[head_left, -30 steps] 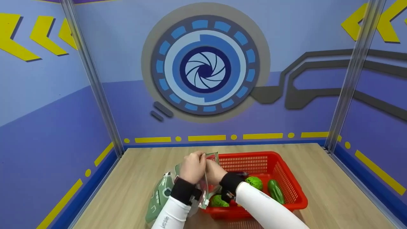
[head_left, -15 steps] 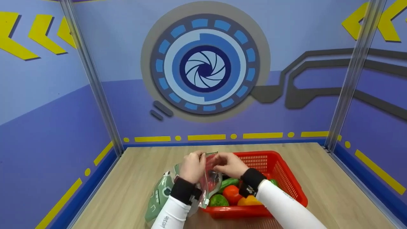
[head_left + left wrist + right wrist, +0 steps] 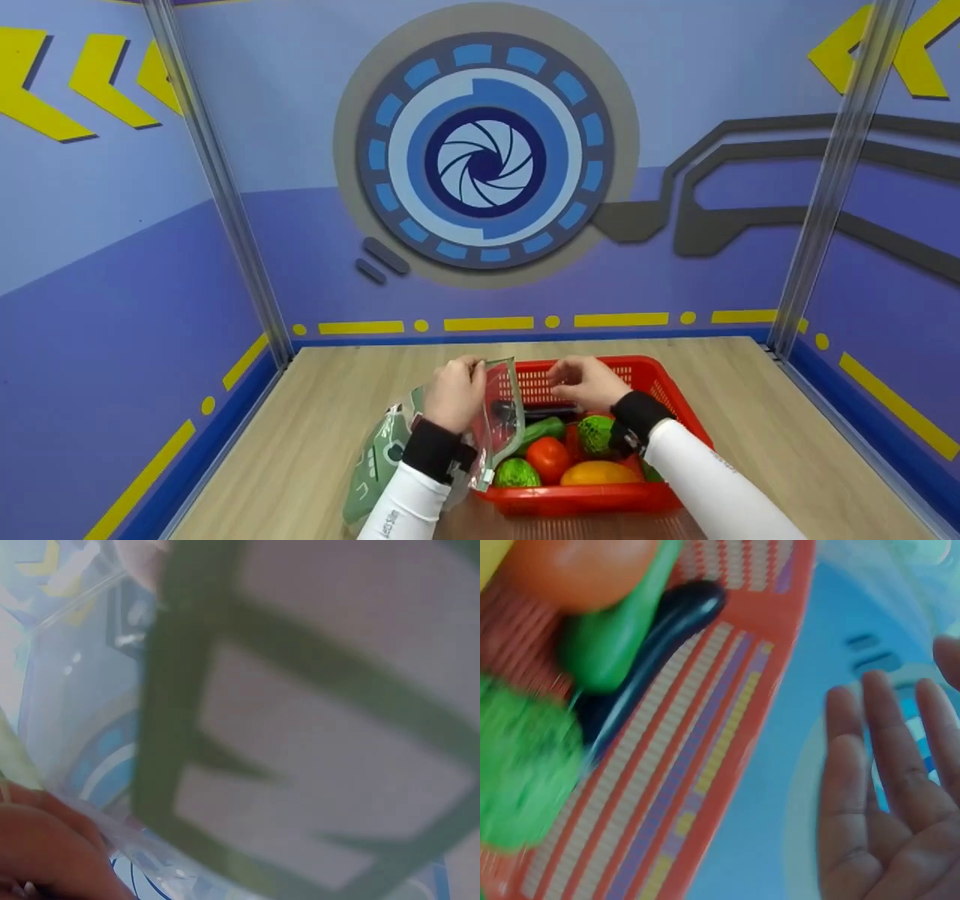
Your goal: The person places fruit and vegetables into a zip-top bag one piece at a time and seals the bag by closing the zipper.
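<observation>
My left hand (image 3: 456, 394) pinches the top edge of a clear zip bag (image 3: 379, 457) printed in green, which stands at the left of the red basket. The bag's mouth gapes toward the basket, with a zip slider (image 3: 488, 475) at its lower corner. In the left wrist view the printed bag (image 3: 300, 727) fills most of the picture, and part of a hand (image 3: 56, 847) shows at lower left. Above the basket's back part, my right hand (image 3: 589, 384) hovers with relaxed fingers and holds nothing. The right wrist view shows its fingers (image 3: 844, 787) spread and nearly straight.
The red basket (image 3: 570, 493) holds a tomato (image 3: 548, 460), a yellow-orange oval fruit (image 3: 600, 473), green bumpy balls (image 3: 517, 473), a long green vegetable (image 3: 541, 431) and an eggplant (image 3: 652, 652). A wooden tabletop (image 3: 315, 405) lies beneath, with printed walls (image 3: 292, 262) behind and beside it.
My right hand has come away from the bag's mouth and moved right over the basket, its fingers loosening. The left hand and the bag have stayed in place.
</observation>
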A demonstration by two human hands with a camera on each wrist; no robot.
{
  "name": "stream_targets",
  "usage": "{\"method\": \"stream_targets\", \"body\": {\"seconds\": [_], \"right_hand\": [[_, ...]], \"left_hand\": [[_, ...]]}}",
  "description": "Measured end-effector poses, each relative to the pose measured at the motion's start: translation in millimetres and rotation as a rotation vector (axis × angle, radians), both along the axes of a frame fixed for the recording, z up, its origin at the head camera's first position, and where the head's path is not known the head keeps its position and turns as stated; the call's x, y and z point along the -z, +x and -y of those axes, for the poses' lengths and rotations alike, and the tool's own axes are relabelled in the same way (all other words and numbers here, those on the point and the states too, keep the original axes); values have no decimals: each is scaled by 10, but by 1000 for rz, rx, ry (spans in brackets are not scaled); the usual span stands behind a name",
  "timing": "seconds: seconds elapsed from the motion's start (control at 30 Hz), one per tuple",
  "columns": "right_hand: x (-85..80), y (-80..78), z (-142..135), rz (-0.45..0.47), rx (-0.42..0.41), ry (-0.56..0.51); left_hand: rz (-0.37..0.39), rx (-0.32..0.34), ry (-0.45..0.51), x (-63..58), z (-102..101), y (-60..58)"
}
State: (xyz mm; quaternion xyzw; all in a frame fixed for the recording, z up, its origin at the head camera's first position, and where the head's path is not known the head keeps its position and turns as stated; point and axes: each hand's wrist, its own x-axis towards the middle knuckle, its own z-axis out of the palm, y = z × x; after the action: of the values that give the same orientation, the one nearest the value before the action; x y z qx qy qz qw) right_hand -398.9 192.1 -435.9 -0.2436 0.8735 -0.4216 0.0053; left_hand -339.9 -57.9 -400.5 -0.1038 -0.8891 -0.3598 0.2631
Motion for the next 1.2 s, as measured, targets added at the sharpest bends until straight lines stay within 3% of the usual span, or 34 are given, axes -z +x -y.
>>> {"method": "stream_targets", "body": {"seconds": [0.23, 0.37, 0.87, 1.2], "right_hand": [[165, -48, -218, 50, 126, 140], [272, -58, -276, 66, 158, 220], [592, -97, -337, 161, 154, 372], [643, -85, -282, 148, 144, 502]], "left_hand": [[-27, -8, -11, 11, 1, 1], [-27, -4, -7, 12, 2, 1], [-42, -3, -10, 34, 5, 8], [-45, -5, -9, 30, 0, 3]]}}
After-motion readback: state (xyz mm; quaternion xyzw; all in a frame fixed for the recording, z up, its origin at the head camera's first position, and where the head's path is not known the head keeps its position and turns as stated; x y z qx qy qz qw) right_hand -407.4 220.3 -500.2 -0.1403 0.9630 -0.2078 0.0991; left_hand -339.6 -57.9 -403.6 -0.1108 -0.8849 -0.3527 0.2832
